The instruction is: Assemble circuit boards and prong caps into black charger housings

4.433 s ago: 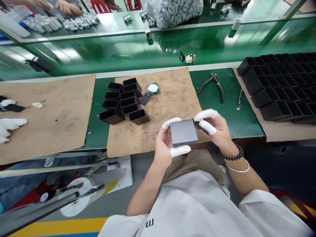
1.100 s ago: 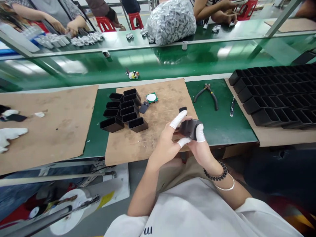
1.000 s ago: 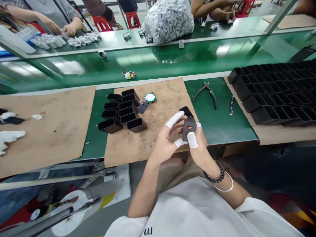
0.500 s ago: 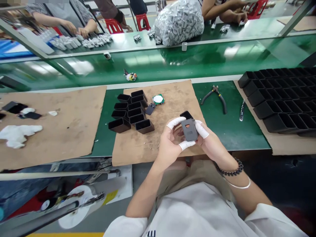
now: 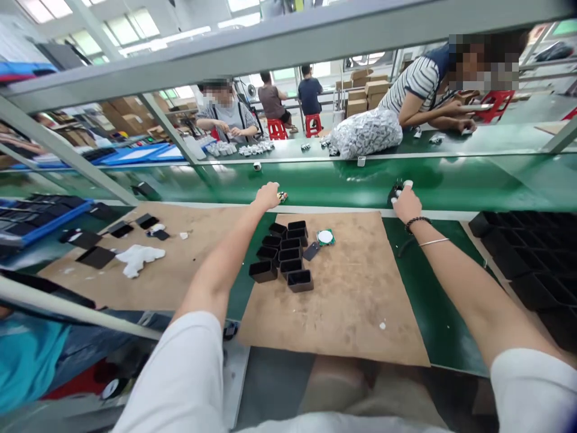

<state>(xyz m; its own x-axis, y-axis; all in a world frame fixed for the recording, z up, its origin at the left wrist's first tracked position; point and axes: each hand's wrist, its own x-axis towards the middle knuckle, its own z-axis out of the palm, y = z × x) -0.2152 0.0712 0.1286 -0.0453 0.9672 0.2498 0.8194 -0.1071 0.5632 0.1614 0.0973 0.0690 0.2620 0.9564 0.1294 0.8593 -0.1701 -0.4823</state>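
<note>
My left hand (image 5: 267, 196) reaches forward to the green belt, its fingers closed at a small electronic part (image 5: 283, 196) with white and yellow pieces; part of it is hidden behind the fingers. My right hand (image 5: 408, 203), with white finger covers, is out over the belt's near edge on the right. Its fingers are around a black plastic piece (image 5: 393, 193) with thin prongs on top, perhaps a plug housing. Nearer me on the brown cardboard (image 5: 347, 300) stand several open black cases (image 5: 300, 280), a flat dark cover (image 5: 311, 251) and a green circuit board (image 5: 325, 237) with a white top.
Many black cases (image 5: 518, 252) stand at the right. Pliers' handle (image 5: 408, 245) shows under my right arm. On the left cardboard lie white gloves (image 5: 139, 257) and dark parts. Across the belt (image 5: 315, 180), a big bag of small parts (image 5: 367, 133) lies near two people at work; a metal rail crosses above.
My hands have parted from in front of me, where they held the dark case, and now stretch forward to the belt. The view has tilted up.
</note>
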